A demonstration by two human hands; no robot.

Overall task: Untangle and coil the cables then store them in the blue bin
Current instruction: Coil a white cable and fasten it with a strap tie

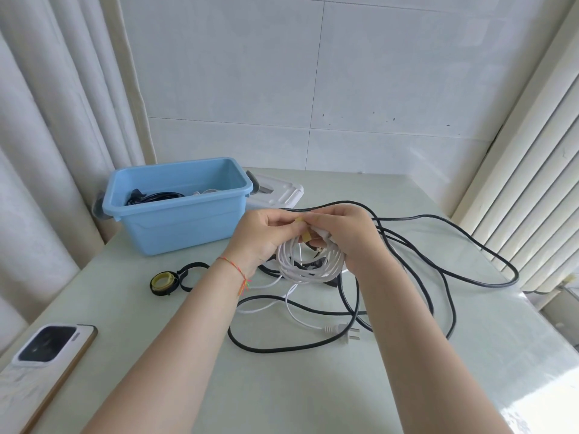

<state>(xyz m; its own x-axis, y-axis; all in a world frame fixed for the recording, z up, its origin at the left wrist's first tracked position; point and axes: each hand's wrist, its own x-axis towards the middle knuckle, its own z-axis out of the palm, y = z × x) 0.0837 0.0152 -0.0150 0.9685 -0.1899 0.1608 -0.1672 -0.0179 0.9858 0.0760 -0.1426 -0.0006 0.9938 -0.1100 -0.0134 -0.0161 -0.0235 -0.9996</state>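
A coiled white cable hangs above the table's middle. My right hand grips the top of the coil. My left hand pinches a yellow strap at the coil's top, fingertips meeting those of the right hand. The cable's loose end trails down to a white plug on the table. A long black cable sprawls in loops under and to the right of my hands. The blue bin stands at the back left with a black cable and something white inside.
A white lid lies behind the bin. A roll of black and yellow strap sits left of my hands. A phone lies at the front left edge. Curtains hang at left, a radiator at right.
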